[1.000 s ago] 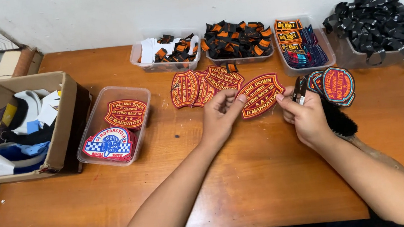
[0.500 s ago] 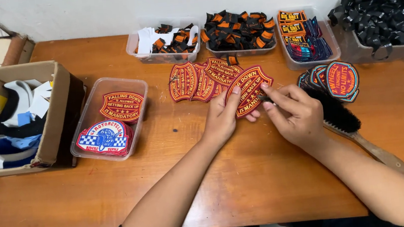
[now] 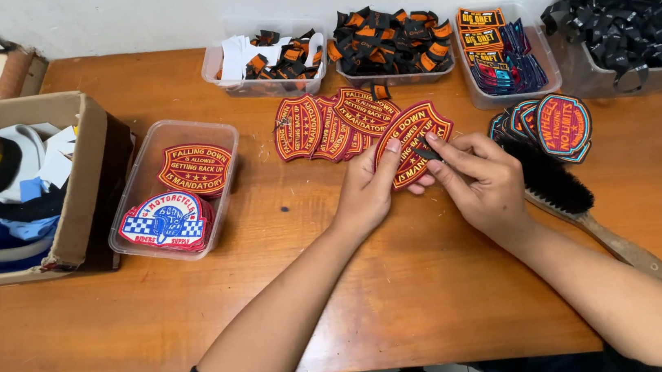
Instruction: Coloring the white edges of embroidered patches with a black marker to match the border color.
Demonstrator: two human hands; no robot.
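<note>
Fingers of the left hand (image 3: 368,190) and right hand (image 3: 478,181) pinch one red-and-orange embroidered shield patch (image 3: 411,142), held just above the wooden tabletop (image 3: 409,301); a fan of matching patches (image 3: 333,124) lies at ten o'clock, a black-bristled wooden brush (image 3: 570,200) at three

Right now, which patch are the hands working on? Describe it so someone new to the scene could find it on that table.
On the wooden table, look just in front of the middle clear tub of black-and-orange tabs, where dark red shield-shaped patches lie fanned. The held red-and-orange patch sits at the right end of that fan. Unlike its neighbours, it is pinched between the left hand and right hand.
</note>
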